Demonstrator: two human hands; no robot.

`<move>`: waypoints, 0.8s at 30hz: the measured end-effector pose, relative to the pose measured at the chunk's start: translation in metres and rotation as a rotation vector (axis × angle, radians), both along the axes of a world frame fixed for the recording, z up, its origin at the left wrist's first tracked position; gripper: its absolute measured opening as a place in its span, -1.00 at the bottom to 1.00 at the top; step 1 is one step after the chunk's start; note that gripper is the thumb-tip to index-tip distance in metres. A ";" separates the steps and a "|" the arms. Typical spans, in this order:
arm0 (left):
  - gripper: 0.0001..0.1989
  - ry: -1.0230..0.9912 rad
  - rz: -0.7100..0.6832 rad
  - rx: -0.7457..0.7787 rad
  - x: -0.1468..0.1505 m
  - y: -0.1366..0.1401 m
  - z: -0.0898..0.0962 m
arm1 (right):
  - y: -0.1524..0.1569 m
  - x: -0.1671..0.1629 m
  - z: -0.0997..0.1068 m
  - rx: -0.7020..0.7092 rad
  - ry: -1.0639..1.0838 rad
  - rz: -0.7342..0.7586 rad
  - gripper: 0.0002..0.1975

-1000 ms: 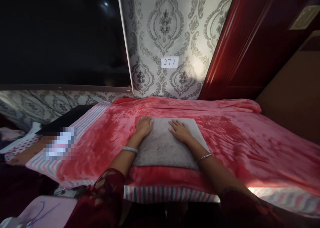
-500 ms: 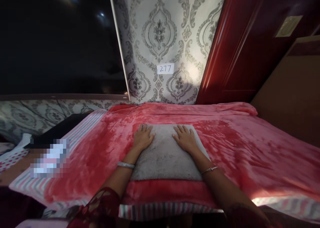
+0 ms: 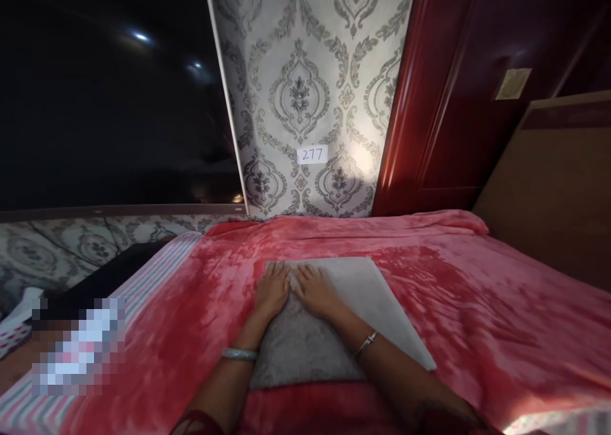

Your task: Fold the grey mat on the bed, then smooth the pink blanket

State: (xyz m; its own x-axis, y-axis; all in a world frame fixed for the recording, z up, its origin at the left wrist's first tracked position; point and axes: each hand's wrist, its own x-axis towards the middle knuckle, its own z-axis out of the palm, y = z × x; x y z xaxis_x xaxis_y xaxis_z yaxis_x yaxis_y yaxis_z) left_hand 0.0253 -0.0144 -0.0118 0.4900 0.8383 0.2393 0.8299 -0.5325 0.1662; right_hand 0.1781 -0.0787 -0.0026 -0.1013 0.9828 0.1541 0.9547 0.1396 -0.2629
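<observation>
A flat, rectangular grey cloth (image 3: 305, 352) with a plush look lies on a red blanket (image 3: 181, 333). My left hand (image 3: 273, 290) rests palm down on the cloth's far left corner, fingers stretched forward. Close beside it, my right hand (image 3: 316, 290) also lies flat on the far part of the cloth, its fingers slightly spread. The two hands nearly touch at the thumbs. Neither grasps anything. The cloth's far right part is uncovered, while my right forearm crosses over its near right side.
A large dark television screen (image 3: 114, 104) stands at the back left. Patterned wallpaper bears a paper label reading 277 (image 3: 312, 154). On the right are a dark red wooden panel (image 3: 443, 104) and a brown board (image 3: 554, 187). A pixelated pale object (image 3: 81, 346) is at the left.
My right hand has moved left across the cloth, from its far right corner to beside my left hand. My left hand stays at the left corner. The view has tilted up slightly.
</observation>
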 end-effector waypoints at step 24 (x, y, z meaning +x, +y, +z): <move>-0.42 0.036 -0.024 -0.065 0.004 -0.040 0.029 | -0.093 0.068 0.003 0.015 -0.069 -0.326 -0.40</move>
State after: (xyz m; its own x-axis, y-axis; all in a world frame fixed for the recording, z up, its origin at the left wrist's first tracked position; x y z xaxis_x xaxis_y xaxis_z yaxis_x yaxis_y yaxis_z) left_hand 0.0290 -0.0540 0.0174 0.5170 0.8396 0.1666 0.8234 -0.5410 0.1713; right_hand 0.2461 -0.1716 0.0005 0.2071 0.9631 0.1721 0.9653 -0.1726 -0.1960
